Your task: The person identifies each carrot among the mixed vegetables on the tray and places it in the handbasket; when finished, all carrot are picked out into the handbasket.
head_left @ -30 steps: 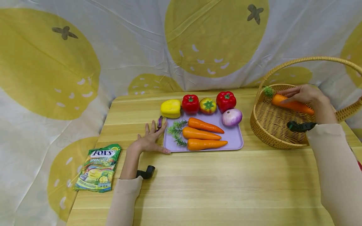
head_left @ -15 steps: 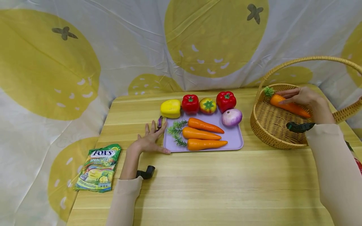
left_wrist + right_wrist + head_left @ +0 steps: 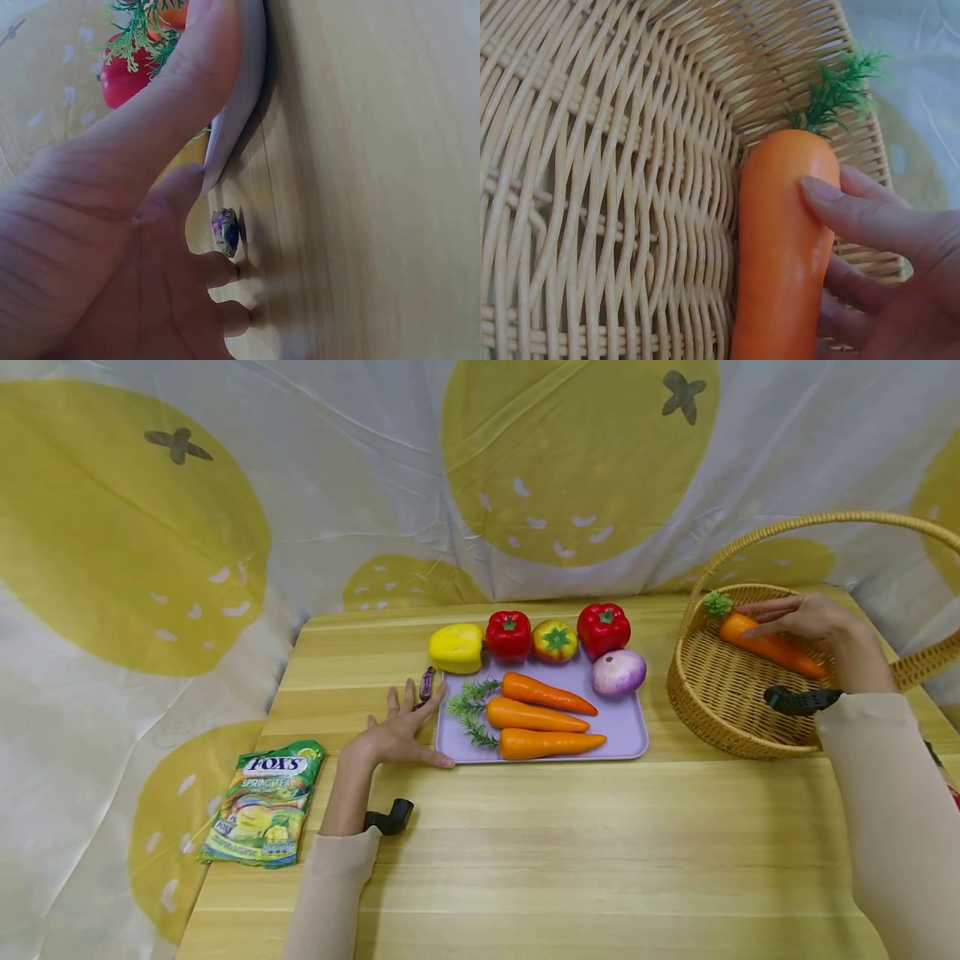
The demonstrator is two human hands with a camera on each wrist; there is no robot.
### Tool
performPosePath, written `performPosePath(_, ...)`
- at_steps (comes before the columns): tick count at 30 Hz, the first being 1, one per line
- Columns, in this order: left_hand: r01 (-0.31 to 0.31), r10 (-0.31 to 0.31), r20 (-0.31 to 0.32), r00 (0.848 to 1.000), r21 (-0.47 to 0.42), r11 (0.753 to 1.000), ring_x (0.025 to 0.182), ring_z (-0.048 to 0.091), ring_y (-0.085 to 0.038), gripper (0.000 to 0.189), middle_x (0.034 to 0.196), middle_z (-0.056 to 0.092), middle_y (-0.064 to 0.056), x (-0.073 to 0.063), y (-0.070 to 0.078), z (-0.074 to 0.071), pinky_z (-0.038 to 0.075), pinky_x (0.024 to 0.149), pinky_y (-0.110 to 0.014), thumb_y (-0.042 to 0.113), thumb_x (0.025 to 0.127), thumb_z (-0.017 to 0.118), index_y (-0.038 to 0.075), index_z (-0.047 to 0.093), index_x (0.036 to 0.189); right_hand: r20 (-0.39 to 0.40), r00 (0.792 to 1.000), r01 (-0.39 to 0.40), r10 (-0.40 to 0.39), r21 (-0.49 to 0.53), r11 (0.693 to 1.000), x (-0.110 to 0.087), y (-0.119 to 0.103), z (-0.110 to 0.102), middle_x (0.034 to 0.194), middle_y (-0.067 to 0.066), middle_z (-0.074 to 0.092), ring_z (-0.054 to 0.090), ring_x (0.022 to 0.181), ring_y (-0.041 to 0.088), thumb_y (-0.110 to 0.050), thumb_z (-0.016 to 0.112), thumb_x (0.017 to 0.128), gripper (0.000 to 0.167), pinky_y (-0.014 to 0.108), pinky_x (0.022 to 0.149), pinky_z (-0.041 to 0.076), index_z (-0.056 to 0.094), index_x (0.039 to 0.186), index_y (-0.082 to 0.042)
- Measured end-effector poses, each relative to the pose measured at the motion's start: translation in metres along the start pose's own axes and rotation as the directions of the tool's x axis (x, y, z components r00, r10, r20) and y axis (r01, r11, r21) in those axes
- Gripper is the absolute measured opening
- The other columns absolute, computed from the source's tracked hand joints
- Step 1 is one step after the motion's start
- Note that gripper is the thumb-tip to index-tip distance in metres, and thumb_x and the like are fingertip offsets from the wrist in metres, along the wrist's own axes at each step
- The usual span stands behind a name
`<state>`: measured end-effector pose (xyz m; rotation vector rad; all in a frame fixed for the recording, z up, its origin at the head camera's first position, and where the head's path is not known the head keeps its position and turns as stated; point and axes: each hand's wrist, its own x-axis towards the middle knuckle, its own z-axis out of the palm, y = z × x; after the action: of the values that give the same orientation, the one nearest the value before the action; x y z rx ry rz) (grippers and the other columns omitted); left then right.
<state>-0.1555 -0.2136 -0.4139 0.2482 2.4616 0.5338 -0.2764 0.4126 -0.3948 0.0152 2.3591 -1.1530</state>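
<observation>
Inside the wicker basket [image 3: 701, 718], my right hand [image 3: 817, 620] holds an orange carrot [image 3: 772, 648] between thumb and fingers. The right wrist view shows the thumb on top of the carrot [image 3: 784, 240], near its green leafy end, and the carrot lying along the woven wall. My left hand [image 3: 392, 739] is spread beside the lilac tray [image 3: 628, 731], thumb and index finger at its left edge. Several more carrots [image 3: 546, 742] lie on the tray. A small purple-wrapped candy [image 3: 426, 683] sits by the left fingertips, also a blurred candy [image 3: 225, 231] in the left wrist view.
Along the tray's back are a yellow pepper [image 3: 456, 648], two red peppers [image 3: 508, 637], a yellow-red fruit [image 3: 555, 642] and a purple onion [image 3: 618, 673]. A green Fox's candy bag [image 3: 264, 804] lies left. The basket's tall handle [image 3: 817, 518] arches over the right hand.
Between the first two frames, the carrot in my right hand shifts slightly left and settles in the basket. Since then the whole head view slides a little. My left hand stays put.
</observation>
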Motion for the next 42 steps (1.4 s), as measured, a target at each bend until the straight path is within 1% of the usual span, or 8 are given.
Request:
performPosePath(5,-0.005,0.005,0.001,1.000,-0.008,1.000,0.152,-0.031,-0.050,0.126,0.167,-0.032,-0.022,0.001,0.001,0.001,-0.010,0.110,-0.087,0.059,0.080,0.083,0.036,-0.005,0.166,0.001,1.000,0.030,-0.030,0.023,0.999,-0.006,-0.009,-0.002,0.105,-0.040,0.067,0.062,0.099,-0.017,-0.020,0.062,0.105,0.030,0.014,0.087,0.054,0.071,0.113,-0.047)
performPosePath(9,-0.007,0.007,0.003,1.000,-0.010,1.000,0.152,-0.032,-0.050,0.126,0.167,-0.031,-0.022,0.002,0.000,0.001,-0.011,0.110,-0.087,0.058,0.080,0.083,0.037,-0.006,0.166,-0.007,1.000,0.014,-0.014,-0.017,1.000,-0.015,-0.021,-0.004,0.107,-0.041,0.063,0.066,0.114,0.003,-0.037,0.063,0.104,0.038,0.037,0.102,0.056,0.058,0.140,-0.045)
performPosePath(14,0.001,-0.001,0.002,1.000,-0.012,1.000,0.153,-0.032,-0.049,0.126,0.167,-0.032,-0.021,0.001,0.000,0.002,-0.011,0.110,-0.086,0.059,0.079,0.083,0.038,-0.006,0.166,0.032,0.998,0.047,-0.045,-0.058,0.997,-0.029,-0.034,-0.003,0.118,-0.041,0.054,0.056,0.134,0.021,-0.048,0.051,0.107,0.066,0.069,0.116,0.032,0.029,0.165,-0.025)
performPosePath(18,0.001,-0.001,0.004,1.000,-0.017,1.000,0.152,-0.032,-0.049,0.127,0.167,-0.033,-0.020,0.001,-0.001,0.002,-0.011,0.110,-0.086,0.059,0.079,0.084,0.039,-0.007,0.165,0.028,0.992,0.122,-0.119,-0.113,0.986,-0.044,-0.038,0.005,0.127,-0.038,0.059,0.061,0.113,-0.009,-0.041,0.048,0.110,0.058,0.036,0.107,0.051,0.034,0.163,-0.021)
performPosePath(21,0.000,0.000,0.004,1.000,-0.019,1.000,0.152,-0.033,-0.048,0.127,0.166,-0.033,-0.020,0.001,-0.001,0.002,-0.012,0.110,-0.086,0.059,0.079,0.084,0.039,-0.007,0.165,0.003,0.980,0.196,-0.197,-0.133,0.971,-0.055,-0.041,0.015,0.130,-0.033,0.063,0.064,0.110,-0.010,-0.032,0.050,0.110,0.052,0.015,0.085,0.054,0.040,0.160,-0.018)
performPosePath(31,0.002,-0.002,-0.002,1.000,-0.006,1.000,0.153,-0.030,-0.049,0.126,0.167,-0.031,-0.021,0.000,-0.002,0.002,-0.009,0.110,-0.087,0.060,0.079,0.083,0.037,-0.005,0.166,-0.017,0.913,0.404,-0.409,-0.116,0.907,-0.094,-0.070,0.052,0.136,-0.011,0.070,0.062,0.119,-0.008,-0.013,0.053,0.109,0.040,0.005,0.092,0.046,0.055,0.148,-0.009)
performPosePath(38,0.004,-0.004,-0.002,1.000,-0.008,1.000,0.153,-0.031,-0.049,0.126,0.167,-0.032,-0.021,0.001,-0.002,0.003,-0.010,0.110,-0.086,0.060,0.079,0.083,0.038,-0.004,0.166,0.111,0.809,0.583,-0.577,-0.025,0.812,-0.098,-0.099,0.089,0.141,0.010,0.066,0.065,0.126,0.006,0.002,0.052,0.105,0.039,0.014,0.097,0.053,0.057,0.144,-0.002)
performPosePath(42,0.005,-0.005,-0.003,1.000,-0.007,1.000,0.153,-0.031,-0.049,0.125,0.167,-0.032,-0.021,0.001,-0.003,0.003,-0.010,0.110,-0.086,0.060,0.079,0.083,0.038,-0.005,0.166,0.135,0.823,0.560,-0.551,-0.036,0.828,-0.091,-0.114,0.114,0.146,0.005,0.064,0.062,0.130,0.008,-0.007,0.058,0.105,0.041,0.013,0.098,0.051,0.059,0.145,-0.014)
